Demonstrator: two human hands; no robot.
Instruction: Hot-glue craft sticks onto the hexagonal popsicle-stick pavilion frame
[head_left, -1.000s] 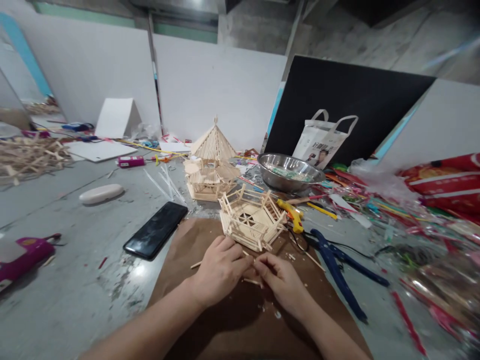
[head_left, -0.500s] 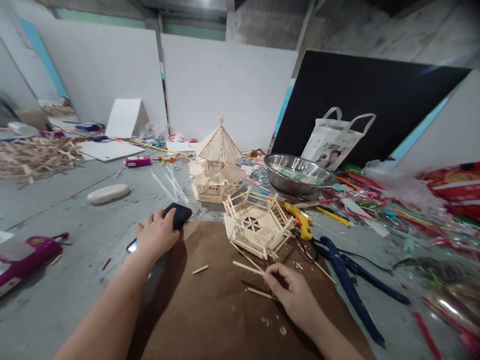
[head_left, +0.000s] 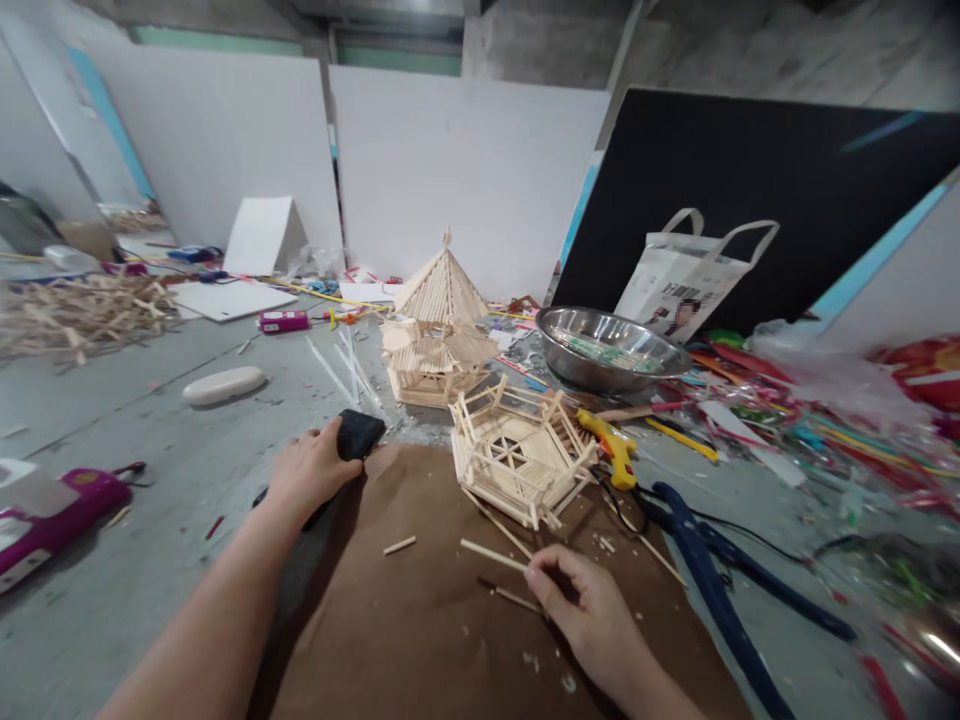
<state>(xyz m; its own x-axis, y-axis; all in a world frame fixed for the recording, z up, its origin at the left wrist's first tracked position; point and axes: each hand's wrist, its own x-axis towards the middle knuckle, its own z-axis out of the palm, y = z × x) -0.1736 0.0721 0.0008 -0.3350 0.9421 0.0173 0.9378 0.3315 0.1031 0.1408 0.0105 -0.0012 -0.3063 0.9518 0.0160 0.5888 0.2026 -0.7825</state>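
Note:
My left hand [head_left: 309, 470] lies on the black phone [head_left: 357, 434] at the left edge of the brown paper sheet [head_left: 420, 620], fingers curled around it. My right hand [head_left: 585, 615] rests on the brown paper and pinches a thin wooden stick [head_left: 491, 555] between its fingertips. Just beyond the stick stands a hexagonal frame of wooden sticks [head_left: 521, 452]. Behind it stands a finished stick pavilion with a pointed roof [head_left: 439, 330]. Short stick offcuts [head_left: 399, 545] lie loose on the paper.
A yellow glue gun [head_left: 615, 445] and blue-handled cutters [head_left: 712, 580] lie right of the frame. A steel bowl [head_left: 611, 345], a white bag [head_left: 694, 275] and coloured packets sit at the back right. A white oval case [head_left: 223, 385], pink items and a stick pile [head_left: 75, 310] are on the left.
My left hand left the stick work in front of me, reached left to the black phone and closed on it. My right hand stayed on the paper holding a stick.

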